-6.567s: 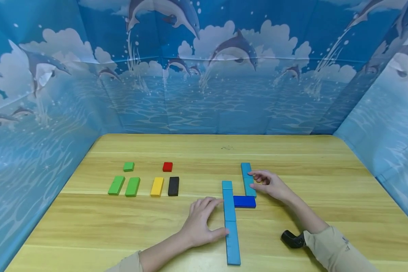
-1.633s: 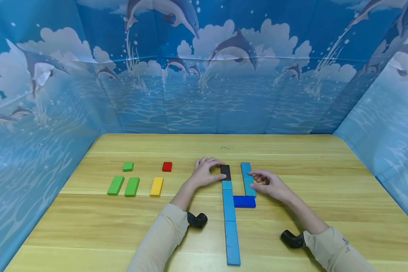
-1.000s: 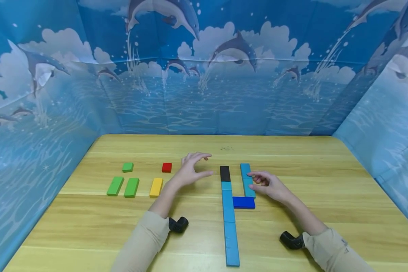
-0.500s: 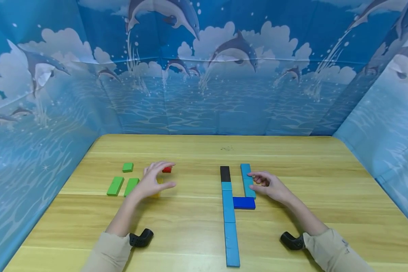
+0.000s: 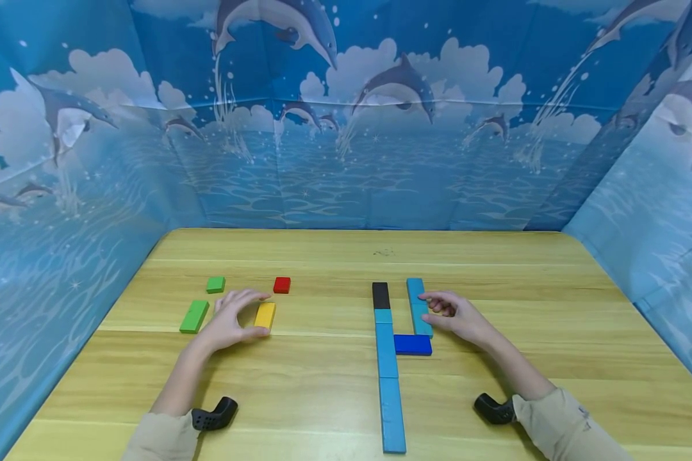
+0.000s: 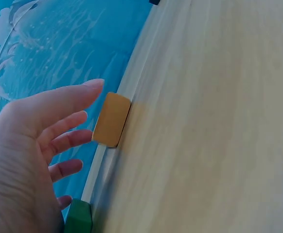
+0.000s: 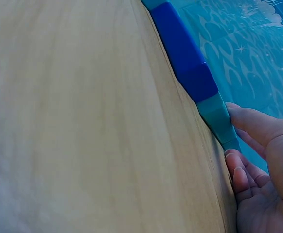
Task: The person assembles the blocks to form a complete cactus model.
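Observation:
My left hand [image 5: 230,323] is spread around the yellow block [image 5: 265,316], thumb on its near side and fingers toward its far end. In the left wrist view that block [image 6: 112,120] lies flat just beyond the thumb and fingers. The left hand covers one green block in the head view. My right hand [image 5: 458,315] rests with relaxed fingertips at the right edge of two light blue blocks [image 5: 416,310] lying end to end. A dark blue block [image 5: 412,344] joins them to a long light blue row [image 5: 389,384], topped by a black block [image 5: 380,295].
A red block [image 5: 282,285] lies behind the yellow one. Farther left are a small green block [image 5: 216,285] and a longer green block [image 5: 194,316]. A dolphin-print cloth [image 5: 323,160] surrounds the wooden table [image 5: 300,410].
The black block went from beside the yellow one to the far end of the long row. My left hand let go of it and moved left to the yellow block. The right hand stayed put.

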{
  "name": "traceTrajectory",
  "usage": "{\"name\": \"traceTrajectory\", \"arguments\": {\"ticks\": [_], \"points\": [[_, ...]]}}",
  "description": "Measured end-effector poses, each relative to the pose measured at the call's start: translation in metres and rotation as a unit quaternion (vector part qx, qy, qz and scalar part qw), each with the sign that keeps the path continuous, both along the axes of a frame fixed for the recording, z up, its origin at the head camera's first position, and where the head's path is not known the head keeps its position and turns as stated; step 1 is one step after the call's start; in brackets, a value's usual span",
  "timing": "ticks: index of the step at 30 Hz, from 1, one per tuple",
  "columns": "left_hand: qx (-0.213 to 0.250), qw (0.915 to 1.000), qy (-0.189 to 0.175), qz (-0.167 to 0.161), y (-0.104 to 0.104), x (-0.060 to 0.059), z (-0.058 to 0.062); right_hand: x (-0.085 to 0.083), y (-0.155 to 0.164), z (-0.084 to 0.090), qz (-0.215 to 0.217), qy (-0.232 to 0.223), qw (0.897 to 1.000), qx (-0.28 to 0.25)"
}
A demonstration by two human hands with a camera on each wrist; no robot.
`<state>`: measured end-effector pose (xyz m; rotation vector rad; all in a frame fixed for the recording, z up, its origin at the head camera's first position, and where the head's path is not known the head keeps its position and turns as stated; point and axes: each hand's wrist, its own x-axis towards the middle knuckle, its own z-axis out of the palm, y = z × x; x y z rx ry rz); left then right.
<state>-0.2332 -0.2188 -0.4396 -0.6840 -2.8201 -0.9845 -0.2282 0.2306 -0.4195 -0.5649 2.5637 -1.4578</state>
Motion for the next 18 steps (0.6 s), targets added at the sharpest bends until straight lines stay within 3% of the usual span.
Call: {"name": "traceTrajectory", "arguments": {"ticks": [18], "points": [[-0.061, 0.9981, -0.001, 0.007, -0.0063, 0.0021, -0.0010, 0.0003, -0.0006, 0.0004, -0.003, -0.007, 1.000, -0.001]]}}
